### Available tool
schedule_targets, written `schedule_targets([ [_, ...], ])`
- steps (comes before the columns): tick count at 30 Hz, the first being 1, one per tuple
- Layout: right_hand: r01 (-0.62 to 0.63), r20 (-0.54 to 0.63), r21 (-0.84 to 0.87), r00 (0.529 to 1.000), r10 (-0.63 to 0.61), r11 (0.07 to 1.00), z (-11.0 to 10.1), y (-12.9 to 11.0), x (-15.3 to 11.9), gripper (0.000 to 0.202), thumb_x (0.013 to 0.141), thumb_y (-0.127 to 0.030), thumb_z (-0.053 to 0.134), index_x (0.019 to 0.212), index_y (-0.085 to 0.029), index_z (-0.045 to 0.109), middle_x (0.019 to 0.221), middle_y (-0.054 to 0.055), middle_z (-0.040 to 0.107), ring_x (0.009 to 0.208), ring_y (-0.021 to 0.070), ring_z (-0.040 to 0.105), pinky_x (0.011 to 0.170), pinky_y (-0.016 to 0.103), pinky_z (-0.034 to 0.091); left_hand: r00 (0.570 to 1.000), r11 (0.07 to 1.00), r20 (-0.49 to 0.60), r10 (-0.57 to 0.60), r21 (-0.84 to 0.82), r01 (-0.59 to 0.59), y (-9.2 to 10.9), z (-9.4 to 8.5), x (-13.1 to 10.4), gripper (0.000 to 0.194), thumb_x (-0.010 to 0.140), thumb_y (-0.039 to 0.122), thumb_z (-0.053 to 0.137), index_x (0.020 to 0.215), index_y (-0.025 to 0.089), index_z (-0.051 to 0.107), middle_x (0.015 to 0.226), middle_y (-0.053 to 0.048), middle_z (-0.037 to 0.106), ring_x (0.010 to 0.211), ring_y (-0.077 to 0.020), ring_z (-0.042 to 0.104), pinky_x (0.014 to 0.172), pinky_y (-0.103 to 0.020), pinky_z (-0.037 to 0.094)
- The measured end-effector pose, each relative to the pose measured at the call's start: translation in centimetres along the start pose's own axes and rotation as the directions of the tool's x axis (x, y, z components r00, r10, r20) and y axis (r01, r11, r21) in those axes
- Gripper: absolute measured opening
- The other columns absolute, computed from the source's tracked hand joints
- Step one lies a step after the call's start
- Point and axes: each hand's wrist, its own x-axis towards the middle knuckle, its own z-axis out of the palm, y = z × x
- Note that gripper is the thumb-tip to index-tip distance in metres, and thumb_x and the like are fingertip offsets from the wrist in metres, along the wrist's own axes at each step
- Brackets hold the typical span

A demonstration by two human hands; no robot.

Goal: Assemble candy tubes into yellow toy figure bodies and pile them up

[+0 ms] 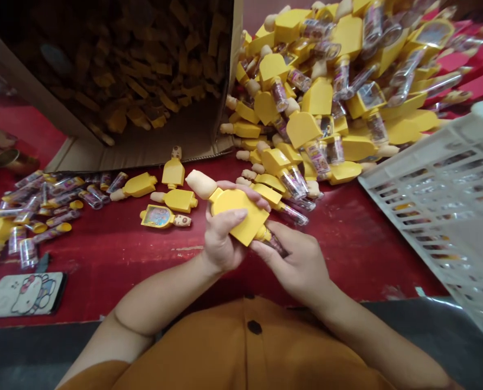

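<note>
My left hand (225, 233) is closed around a yellow plastic toy body (241, 211) with a beige head-shaped top pointing up and left. At the toy's lower right end, my right hand (296, 257) grips a small clear tube (276, 242) with a printed wrap, partly hidden by the fingers. The tube meets the yellow neck of the toy. Left of my hands, several similar yellow toys (180, 200) without tubes lie on the red table (176, 265). One of them shows a picture panel (158, 216).
A cardboard box (143, 149) full of yellow toys stands at the back left. Beside it is a heap of yellow toys with tubes (302, 130). Loose capped tubes (50, 200) and a phone (25, 294) lie left. A white plastic basket (440, 189) stands right.
</note>
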Motion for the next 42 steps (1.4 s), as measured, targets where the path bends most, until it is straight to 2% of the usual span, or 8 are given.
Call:
schedule_targets([
  [6, -0.643, 0.645, 0.572, 0.736, 0.205, 0.51, -0.1, 1.6, 0.4, 0.037, 0.08, -0.052, 0.04, 0.079, -0.016, 0.041, 0.044, -0.007, 0.033, 0.03, 0.0039, 0.019, 0.03, 0.017, 0.015, 0.991, 0.988, 0.006, -0.133, 0.076, 0.132, -0.2, -0.6, 0.5, 0.029, 0.06, 0.02, 0.056, 0.085, 0.024, 0.043, 0.076, 0.001, 0.053, 0.073, -0.0159, 0.056, 0.074, -0.035, 0.046],
  [12, -0.15, -0.119, 0.061, 0.981, 0.156, 0.987, 1.3, 2.0, 0.0, 0.036, 0.072, -0.043, 0.058, 0.092, -0.014, 0.054, 0.074, 0.006, 0.056, 0.066, 0.0126, 0.051, 0.06, 0.024, 0.04, 0.99, 0.998, -0.141, 0.023, 0.06, -0.015, -0.8, -1.2, 1.3, 0.024, 0.064, 0.017, 0.052, 0.086, 0.024, 0.044, 0.078, 0.003, 0.056, 0.072, -0.0119, 0.057, 0.078, -0.031, 0.045],
  [19, -0.709, 0.673, 0.625, 0.701, 0.235, 0.327, 0.2, 1.6, -0.3, 0.046, 0.08, -0.062, 0.033, 0.081, -0.017, 0.041, 0.04, -0.01, 0.02, 0.032, 0.004, 0.008, 0.029, 0.016, 0.01, 0.988, 0.983, -0.017, -0.156, 0.098, 0.157, -0.4, -1.2, 0.9, 0.028, 0.061, 0.022, 0.053, 0.088, 0.025, 0.044, 0.08, 0.0, 0.057, 0.079, -0.0194, 0.058, 0.061, -0.029, 0.047],
  [25, -0.175, -0.062, 0.12, 0.981, 0.183, 0.977, 1.1, 2.4, -0.8, 0.038, 0.073, -0.048, 0.055, 0.092, -0.015, 0.053, 0.07, 0.004, 0.054, 0.059, 0.0111, 0.048, 0.053, 0.022, 0.038, 0.996, 0.989, -0.066, 0.064, 0.141, -0.054, -0.6, -1.2, 1.1, 0.02, 0.066, 0.024, 0.054, 0.085, 0.024, 0.045, 0.076, 0.002, 0.056, 0.072, -0.0142, 0.058, 0.076, -0.032, 0.045],
  [32, -0.518, 0.422, 0.679, 0.855, 0.301, 0.52, 1.0, 1.9, -1.1, 0.038, 0.082, -0.054, 0.041, 0.081, -0.016, 0.045, 0.044, -0.008, 0.022, 0.036, 0.0035, 0.015, 0.033, 0.016, 0.014, 0.994, 0.962, 0.102, -0.038, 0.272, 0.009, -0.1, -1.4, 1.6, 0.028, 0.07, 0.034, 0.057, 0.092, 0.023, 0.045, 0.084, -0.002, 0.054, 0.083, -0.0183, 0.057, 0.081, -0.035, 0.044],
  [35, -0.381, 0.145, 0.55, 0.92, 0.365, 0.743, -0.5, 2.7, 1.0, 0.036, 0.082, -0.051, 0.043, 0.088, -0.016, 0.047, 0.049, -0.005, 0.032, 0.04, 0.0049, 0.026, 0.037, 0.017, 0.023, 0.981, 0.725, 0.138, -0.133, 0.689, 0.001, 2.0, -3.0, 3.5, 0.041, 0.071, 0.041, 0.058, 0.104, 0.022, 0.044, 0.105, -0.008, 0.051, 0.104, -0.0236, 0.049, 0.09, -0.038, 0.038],
  [37, -0.247, -0.125, 0.292, 0.948, 0.292, 0.924, -2.1, 3.8, 3.2, 0.035, 0.083, -0.048, 0.043, 0.097, -0.016, 0.048, 0.059, -0.001, 0.042, 0.05, 0.0077, 0.037, 0.046, 0.02, 0.033, 0.985, 0.309, 0.117, -0.126, 0.948, -0.073, 4.0, -4.6, 4.8, 0.055, 0.059, 0.036, 0.07, 0.106, 0.021, 0.047, 0.121, -0.012, 0.042, 0.119, -0.031, 0.035, 0.098, -0.046, 0.027],
  [42, -0.261, -0.303, -0.278, 0.937, 0.174, 0.924, -5.8, 6.9, 8.6, 0.034, 0.083, -0.04, 0.043, 0.102, -0.013, 0.049, 0.088, 0.011, 0.053, 0.077, 0.0187, 0.051, 0.07, 0.033, 0.041, 0.984, -0.477, -0.164, -0.074, 0.872, 0.109, 7.7, -7.9, 6.3, 0.064, 0.047, 0.022, 0.075, 0.106, 0.02, 0.051, 0.124, -0.017, 0.038, 0.118, -0.0428, 0.028, 0.091, -0.059, 0.025],
])
